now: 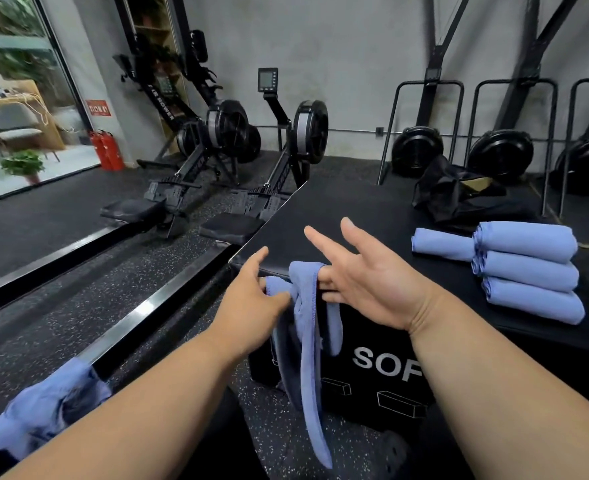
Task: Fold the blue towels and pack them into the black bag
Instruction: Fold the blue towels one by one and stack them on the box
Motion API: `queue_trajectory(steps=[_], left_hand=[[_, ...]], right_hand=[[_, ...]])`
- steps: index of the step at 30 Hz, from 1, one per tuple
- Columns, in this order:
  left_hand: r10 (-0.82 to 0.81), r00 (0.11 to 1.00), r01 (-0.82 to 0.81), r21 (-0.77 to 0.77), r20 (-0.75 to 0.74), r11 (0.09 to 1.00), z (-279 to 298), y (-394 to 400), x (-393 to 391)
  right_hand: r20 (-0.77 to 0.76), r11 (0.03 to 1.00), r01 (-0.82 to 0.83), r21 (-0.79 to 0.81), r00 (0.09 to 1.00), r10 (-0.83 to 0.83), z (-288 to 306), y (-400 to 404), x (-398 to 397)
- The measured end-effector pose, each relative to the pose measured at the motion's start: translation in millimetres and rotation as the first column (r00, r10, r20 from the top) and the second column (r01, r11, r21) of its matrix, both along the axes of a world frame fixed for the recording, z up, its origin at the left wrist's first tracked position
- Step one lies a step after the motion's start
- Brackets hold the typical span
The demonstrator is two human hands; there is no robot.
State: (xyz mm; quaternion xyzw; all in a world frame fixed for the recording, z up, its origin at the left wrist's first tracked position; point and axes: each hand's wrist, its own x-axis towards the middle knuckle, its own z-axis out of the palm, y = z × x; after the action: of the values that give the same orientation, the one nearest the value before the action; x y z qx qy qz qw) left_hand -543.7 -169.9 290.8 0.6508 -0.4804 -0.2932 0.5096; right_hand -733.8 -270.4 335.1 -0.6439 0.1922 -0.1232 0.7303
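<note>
A blue towel [308, 327] hangs bunched and long in front of a black box, draped over the lower fingers of my right hand [358, 271]. That hand's index and middle fingers point away, spread. My left hand [251, 299] pinches the same towel at its upper left edge. Several folded blue towels [525, 268] are stacked on the box top at the right. Behind them lies the crumpled black bag [452, 194]. More blue towel cloth [43, 407] lies heaped at the lower left by my left arm.
The black foam box [355, 209] carries white lettering on its front. Rowing machines [216, 140] stand on the speckled floor at the left and behind. Black fan bikes [500, 150] with metal frames line the wall at the back right.
</note>
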Motion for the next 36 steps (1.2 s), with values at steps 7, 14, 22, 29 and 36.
queue_trajectory(steps=[7, 14, 22, 29, 36], left_hand=[[-0.112, 0.983, 0.114, -0.005, 0.148, 0.994, 7.8, 4.7, -2.2], [-0.028, 0.996, 0.034, -0.076, 0.088, 0.997, 10.5, -0.3, 22.1], [-0.065, 0.987, 0.079, -0.093, 0.144, 0.993, 11.2, -0.4, -1.3], [-0.135, 0.99, 0.134, -0.031, -0.032, 0.99, 26.3, 3.1, 29.2], [-0.139, 0.986, 0.139, -0.005, -0.09, 0.99, 32.7, 4.7, 34.4]], right_hand=[[0.077, 0.992, -0.102, 0.075, 0.992, 0.097, -1.7, 8.6, -1.0], [0.086, 0.999, -0.05, 0.01, 0.995, 0.049, 5.5, 6.6, -11.1], [0.08, 0.989, -0.122, -0.085, 0.988, 0.129, 10.8, 16.8, -3.0], [0.016, 0.976, 0.156, -0.152, 0.988, -0.156, 4.1, 0.3, -23.6], [-0.001, 0.957, 0.272, -0.101, 0.962, -0.274, -10.1, 5.6, -16.6]])
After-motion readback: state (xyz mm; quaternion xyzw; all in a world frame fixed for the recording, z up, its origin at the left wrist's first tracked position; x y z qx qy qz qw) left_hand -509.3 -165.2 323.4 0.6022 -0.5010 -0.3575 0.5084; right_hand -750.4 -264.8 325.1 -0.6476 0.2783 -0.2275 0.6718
